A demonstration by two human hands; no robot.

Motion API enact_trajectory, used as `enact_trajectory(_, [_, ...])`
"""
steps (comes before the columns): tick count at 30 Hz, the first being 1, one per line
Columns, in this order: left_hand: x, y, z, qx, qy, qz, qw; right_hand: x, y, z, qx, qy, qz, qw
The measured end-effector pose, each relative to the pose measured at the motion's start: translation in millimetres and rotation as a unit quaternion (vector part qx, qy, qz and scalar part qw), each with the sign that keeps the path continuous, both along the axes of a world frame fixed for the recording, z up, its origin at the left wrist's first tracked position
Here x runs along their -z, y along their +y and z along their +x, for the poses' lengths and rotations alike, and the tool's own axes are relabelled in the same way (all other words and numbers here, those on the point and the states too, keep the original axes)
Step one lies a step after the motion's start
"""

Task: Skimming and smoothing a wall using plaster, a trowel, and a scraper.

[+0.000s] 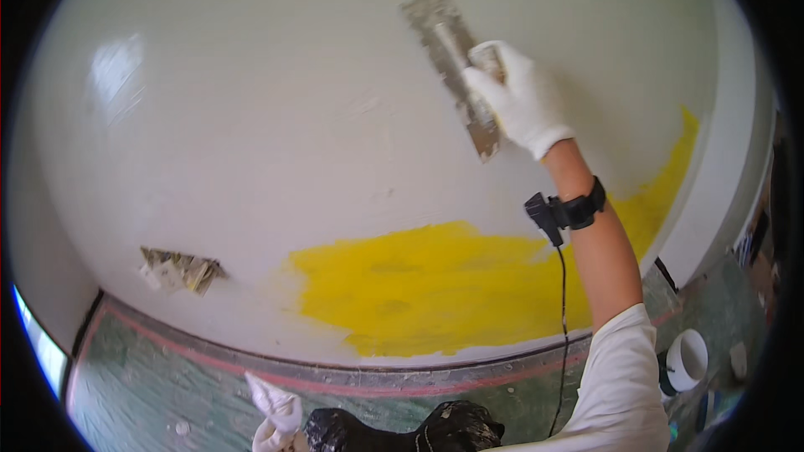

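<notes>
My right hand (511,96), in a white glove, grips a long steel trowel (446,50) spattered with grey, held up against the off-white wall (276,117). A black strapped device (569,213) with a dangling cable sits on my right forearm. A bright yellow patch (419,293) spreads along the lower wall below the trowel and up its right side. My left hand (272,418), also gloved in white, is low at the bottom edge; I cannot make out its fingers or anything in them. At the lower left of the wall is a recess (180,269) with crumpled paper-like material.
Green protective sheeting (159,377) with pink edging covers the floor. A white bucket (687,360) stands at the lower right, near scattered items. A pale column (720,192) borders the wall on the right. Black-covered shapes (452,427), likely my legs or shoes, show at the bottom.
</notes>
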State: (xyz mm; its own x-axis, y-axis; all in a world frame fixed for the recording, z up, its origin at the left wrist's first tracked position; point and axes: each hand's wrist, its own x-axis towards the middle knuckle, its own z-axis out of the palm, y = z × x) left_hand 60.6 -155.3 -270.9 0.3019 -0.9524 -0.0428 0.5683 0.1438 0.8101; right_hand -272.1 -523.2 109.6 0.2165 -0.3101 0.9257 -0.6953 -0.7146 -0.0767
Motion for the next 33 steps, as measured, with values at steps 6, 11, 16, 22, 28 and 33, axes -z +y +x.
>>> enact_trajectory(6, [13.7,-2.9,3.3,0.056,0.021,-0.003,0.998,74.1,16.7,179.9,-0.041,0.164,0.053,0.984])
enact_trajectory(11, [16.4,12.5,-4.1,0.079,0.065,0.015,0.995,160.4,29.7,218.5,-0.091,0.229,0.119,0.962])
enact_trajectory(16, [5.8,26.6,-11.5,0.121,0.076,0.098,0.985,235.0,61.5,165.7,-0.311,0.056,0.331,0.889])
enact_trajectory(22, [0.8,-46.0,-20.3,0.344,-0.049,0.027,0.937,271.6,149.3,83.2,-0.547,-0.318,0.56,0.535])
enact_trajectory(28, [-50.6,-89.9,-26.8,0.425,-0.085,-0.016,0.901,324.4,127.2,10.9,-0.432,-0.036,0.609,0.664])
enact_trajectory(33, [-62.0,-77.7,-38.7,0.282,-0.068,-0.005,0.957,365.9,109.6,-16.5,-0.267,-0.043,0.507,0.818])
